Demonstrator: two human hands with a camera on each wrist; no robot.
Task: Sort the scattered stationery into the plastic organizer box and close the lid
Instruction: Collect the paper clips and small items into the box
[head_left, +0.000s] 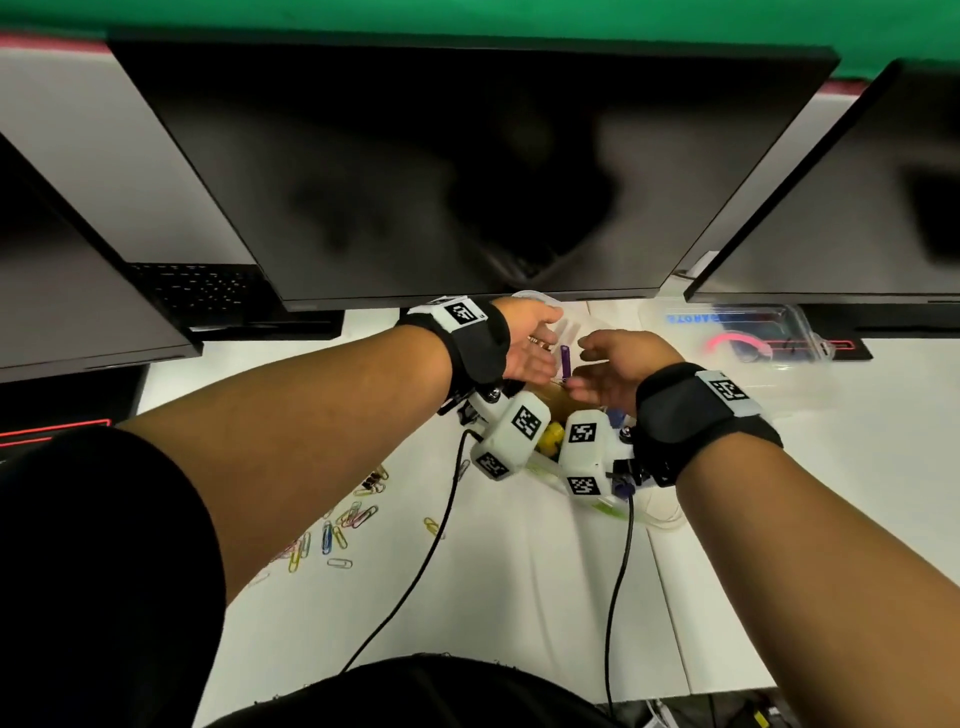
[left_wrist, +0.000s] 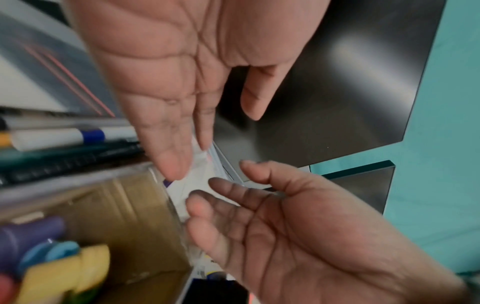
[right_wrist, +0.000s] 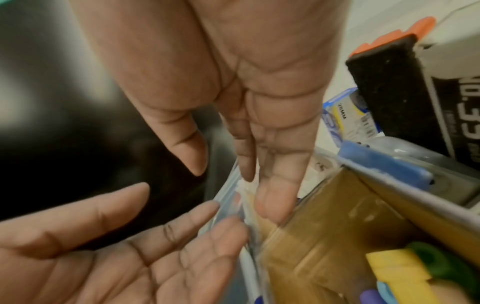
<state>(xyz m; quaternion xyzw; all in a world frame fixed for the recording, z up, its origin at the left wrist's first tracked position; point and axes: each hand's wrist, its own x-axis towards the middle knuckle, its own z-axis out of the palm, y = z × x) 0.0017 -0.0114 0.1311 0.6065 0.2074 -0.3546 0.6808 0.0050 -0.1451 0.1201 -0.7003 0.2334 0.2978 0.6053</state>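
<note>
The clear plastic organizer box (left_wrist: 166, 197) lies under both hands and is mostly hidden in the head view. My left hand (head_left: 543, 338) and right hand (head_left: 589, 364) hover palm to palm over its far end, fingers straight and holding nothing. In the left wrist view the left hand (left_wrist: 187, 144) and right hand (left_wrist: 228, 205) have fingertips by a white sheet (left_wrist: 200, 181) at the box's end wall; actual contact is unclear. Markers (left_wrist: 64, 137) fill one compartment, with yellow (right_wrist: 397, 271) and purple (left_wrist: 31, 232) items in another. Coloured paper clips (head_left: 337, 525) lie scattered on the table.
Three dark monitors (head_left: 467, 171) stand close behind the box. A clear plastic lid or pack with blue lettering (head_left: 753, 332) lies to the right. A black eraser block with an orange top (right_wrist: 389, 88) sits beside the box. Two wrist cables (head_left: 415, 571) trail across the white table.
</note>
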